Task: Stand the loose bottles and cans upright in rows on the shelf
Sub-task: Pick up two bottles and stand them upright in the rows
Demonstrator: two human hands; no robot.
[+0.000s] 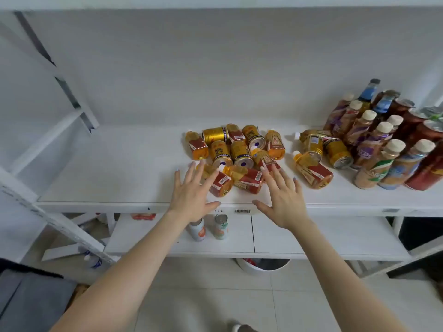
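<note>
A heap of loose drinks lies on its side on the white shelf (115, 164): several gold cans (241, 152) and several orange bottles with red labels (247, 177). A second small pile, with one red-label bottle (314, 173) and a gold can (338, 153), lies further right. My left hand (194, 195) hovers open at the front of the heap, fingers spread over a bottle (221, 184). My right hand (281, 197) is open too, fingertips at the heap's right front. Neither hand holds anything.
Rows of upright bottles (374, 142) and dark red cans (429, 168) stand at the right end of the shelf. The left half of the shelf is bare. Two small cans (220, 226) stand on the lower shelf. A white bin (262, 265) sits on the floor.
</note>
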